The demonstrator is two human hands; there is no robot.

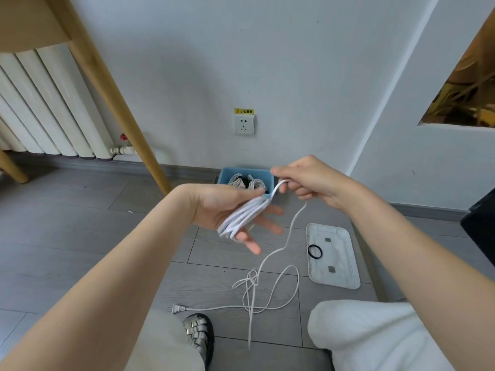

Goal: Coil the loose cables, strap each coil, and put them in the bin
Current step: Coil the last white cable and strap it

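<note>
Several loops of the white cable (242,216) already lie across the left hand (230,212), whose fingers (267,226) are spread and straight under the coil. The right hand (308,180) pinches the running strand just beside it. To wind well, I judge each new turn should match the others, and the snarl on the floor (80,236) be shaken loose first. The tail trails to its plug (178,308). Coiled cables fill the blue bin (245,178) by the wall; a black band (315,251) waits on the white lid (337,263).
</note>
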